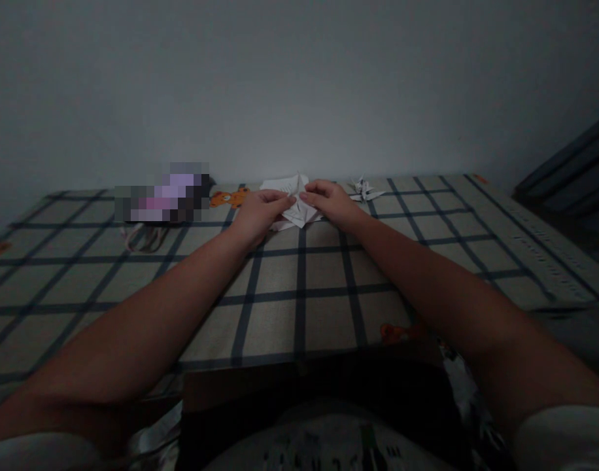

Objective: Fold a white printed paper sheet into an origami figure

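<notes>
Near the back of the table, a partly folded sheet of white paper (299, 214) with some print on it lies between my hands. My left hand (261, 210) pinches its left side with thumb and forefinger. On the opposite side, my right hand (331, 201) grips the paper in the same way, close to the middle crease. One pointed flap stands up at the centre. Beyond my right hand sits a folded paper crane (364, 190), also printed. The undersides of the folds are hidden.
A checked tablecloth (274, 314) with bear prints covers the table. At the back left lies a blurred-out purple and dark object (172, 196), with a pale strap or cord (143, 239) before it. A plain wall (299, 85) rises behind. Dark striped fabric (574, 157) is at the right.
</notes>
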`<state>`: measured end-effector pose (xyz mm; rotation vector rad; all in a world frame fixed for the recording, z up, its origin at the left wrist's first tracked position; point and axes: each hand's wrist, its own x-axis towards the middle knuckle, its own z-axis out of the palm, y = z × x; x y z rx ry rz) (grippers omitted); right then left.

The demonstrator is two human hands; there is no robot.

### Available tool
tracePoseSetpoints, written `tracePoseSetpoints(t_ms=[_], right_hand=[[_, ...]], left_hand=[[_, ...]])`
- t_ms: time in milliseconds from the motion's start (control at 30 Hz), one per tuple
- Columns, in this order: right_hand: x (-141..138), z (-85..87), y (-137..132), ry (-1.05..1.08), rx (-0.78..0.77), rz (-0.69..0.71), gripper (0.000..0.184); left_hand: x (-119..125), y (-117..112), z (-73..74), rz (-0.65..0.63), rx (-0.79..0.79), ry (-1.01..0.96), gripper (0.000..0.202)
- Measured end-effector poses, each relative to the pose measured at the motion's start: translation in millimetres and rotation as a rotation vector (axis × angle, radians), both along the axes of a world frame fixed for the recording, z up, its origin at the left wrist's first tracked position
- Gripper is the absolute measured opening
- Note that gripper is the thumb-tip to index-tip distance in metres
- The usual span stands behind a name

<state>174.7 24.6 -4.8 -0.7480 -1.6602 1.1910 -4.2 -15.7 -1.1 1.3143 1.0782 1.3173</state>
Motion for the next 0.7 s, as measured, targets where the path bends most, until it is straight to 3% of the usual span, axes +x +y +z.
tracePoseSetpoints(t_ms=[300,700], right_hand=[[0.7,-0.3,2.9,0.066,0.039,-0.08,0.015],[1.4,-0.8,5.1,0.105,-0.048,-0.009,0.014]], left_hand=[[-2.1,2.1,-2.3,-0.049,-0.068,0.065,0.028],[-1.5,3.9,-4.8,-0.099,-0.127,0.027,0.024]])
